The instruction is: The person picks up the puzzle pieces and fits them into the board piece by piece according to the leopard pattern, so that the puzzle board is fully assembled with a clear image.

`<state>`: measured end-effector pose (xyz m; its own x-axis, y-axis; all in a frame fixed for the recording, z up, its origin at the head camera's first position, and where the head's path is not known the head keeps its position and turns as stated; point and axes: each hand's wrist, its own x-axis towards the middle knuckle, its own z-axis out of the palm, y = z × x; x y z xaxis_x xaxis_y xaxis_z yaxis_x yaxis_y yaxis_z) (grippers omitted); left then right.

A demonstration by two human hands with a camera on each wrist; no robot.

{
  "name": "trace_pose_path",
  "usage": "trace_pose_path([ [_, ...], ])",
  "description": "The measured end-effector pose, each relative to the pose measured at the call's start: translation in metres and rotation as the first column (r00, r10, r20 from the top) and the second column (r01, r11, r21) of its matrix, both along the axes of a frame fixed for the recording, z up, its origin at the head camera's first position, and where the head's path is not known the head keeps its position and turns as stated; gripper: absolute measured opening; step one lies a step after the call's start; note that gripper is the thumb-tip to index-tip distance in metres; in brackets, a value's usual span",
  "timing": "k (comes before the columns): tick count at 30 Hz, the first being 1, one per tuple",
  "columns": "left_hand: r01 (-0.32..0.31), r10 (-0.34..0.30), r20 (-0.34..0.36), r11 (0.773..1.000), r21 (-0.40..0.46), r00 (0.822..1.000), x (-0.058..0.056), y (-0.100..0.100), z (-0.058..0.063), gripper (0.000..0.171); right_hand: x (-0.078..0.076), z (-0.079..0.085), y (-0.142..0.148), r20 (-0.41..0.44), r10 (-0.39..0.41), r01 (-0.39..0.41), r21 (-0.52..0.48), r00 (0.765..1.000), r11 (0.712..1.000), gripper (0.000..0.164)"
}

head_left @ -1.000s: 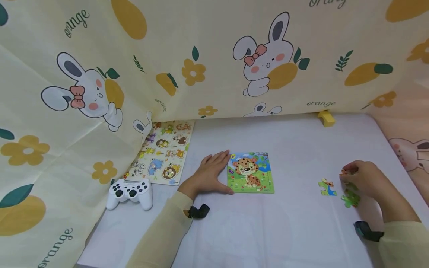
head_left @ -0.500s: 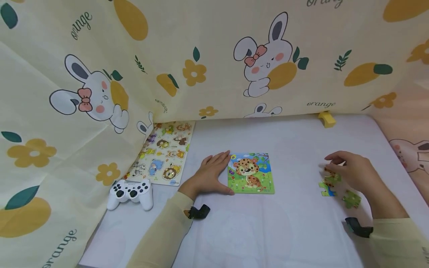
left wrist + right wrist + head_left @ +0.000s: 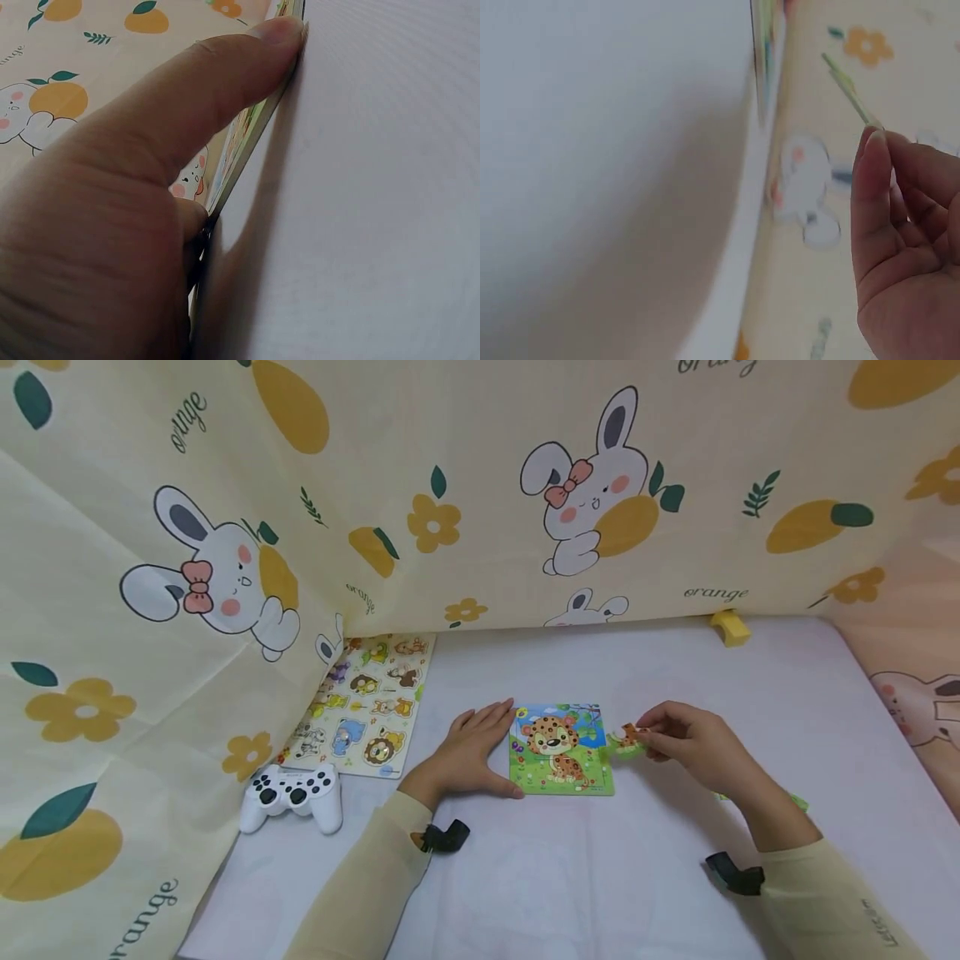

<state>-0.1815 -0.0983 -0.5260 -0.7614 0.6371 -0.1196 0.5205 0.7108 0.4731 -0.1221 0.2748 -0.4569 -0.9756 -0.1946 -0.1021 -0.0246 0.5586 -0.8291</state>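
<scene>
the right hand (image 3: 697, 747) pinches a thin green-and-orange jigsaw piece (image 3: 622, 743); the left hand (image 3: 468, 752), fingers outstretched, touches a square green-and-blue leopard puzzle (image 3: 558, 748); cream bunny-print cloth (image 3: 480, 452) reads "orange".

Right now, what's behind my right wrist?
In the head view, green slivers of what look like jigsaw pieces show on both sides of your right wrist; it covers the rest.

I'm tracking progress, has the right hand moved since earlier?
Yes, leftward in the head view: the right hand passed from right of the yellow block to nearer the leopard puzzle.
</scene>
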Motion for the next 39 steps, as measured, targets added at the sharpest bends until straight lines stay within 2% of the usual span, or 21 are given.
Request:
trace_pose_path([
  [6, 0.005, -0.005, 0.001, 1.0, -0.005, 1.0, 0.0, 0.0, -0.001, 0.137, 0.002, -0.02, -0.037, 0.037, 0.05, -0.042, -0.181, 0.998, 0.983, 0.017],
  [11, 0.011, -0.011, -0.003, 1.0, -0.012, 1.0, 0.0, 0.0, -0.001, 0.137, 0.006, -0.034, -0.062, 0.06, 0.053, -0.039, -0.213, 0.997, 0.976, 0.014],
  [14, 0.01, -0.01, -0.006, 1.0, -0.013, 1.0, -0.001, 0.0, -0.001, 0.137, 0.01, -0.039, -0.072, 0.043, 0.061, -0.054, -0.149, 0.997, 0.987, 0.011],
  [19, 0.008, -0.008, -0.007, 1.0, -0.012, 1.0, -0.001, 0.0, -0.001, 0.137, 0.015, -0.043, -0.079, -0.043, 0.059, -0.06, -0.018, 0.997, 0.998, 0.008],
  [25, 0.007, -0.007, -0.008, 1.0, -0.011, 1.0, 0.0, -0.001, -0.002, 0.137, 0.015, -0.04, -0.08, -0.135, 0.123, -0.101, 0.158, 0.983, 0.982, 0.004],
  [27, 0.007, -0.007, -0.009, 1.0, -0.015, 1.0, 0.0, -0.001, -0.002, 0.137, 0.017, -0.038, -0.081, -0.177, 0.16, -0.117, 0.231, 0.971, 0.966, 0.004],
  [29, 0.006, -0.007, -0.01, 1.0, -0.016, 1.0, 0.0, -0.001, -0.002, 0.137, 0.02, -0.036, -0.084, -0.235, 0.219, -0.142, 0.305, 0.947, 0.942, 0.008],
  [32, 0.009, -0.009, -0.017, 1.0, -0.017, 1.0, 0.0, -0.001, -0.003, 0.136, 0.028, -0.033, -0.091, -0.317, 0.372, -0.216, 0.433, 0.872, 0.875, 0.022],
  [34, 0.009, -0.01, -0.019, 1.0, -0.017, 1.0, 0.0, -0.001, -0.003, 0.136, 0.034, -0.031, -0.096, -0.315, 0.474, -0.286, 0.491, 0.822, 0.823, 0.036],
  [36, 0.008, -0.008, -0.02, 1.0, -0.017, 1.0, 0.0, -0.001, -0.003, 0.136, 0.04, -0.03, -0.1, -0.274, 0.544, -0.35, 0.526, 0.793, 0.775, 0.048],
  [39, 0.007, -0.007, -0.02, 1.0, -0.015, 1.0, -0.001, -0.001, -0.003, 0.135, 0.047, -0.03, -0.104, -0.202, 0.579, -0.389, 0.565, 0.79, 0.728, 0.061],
])
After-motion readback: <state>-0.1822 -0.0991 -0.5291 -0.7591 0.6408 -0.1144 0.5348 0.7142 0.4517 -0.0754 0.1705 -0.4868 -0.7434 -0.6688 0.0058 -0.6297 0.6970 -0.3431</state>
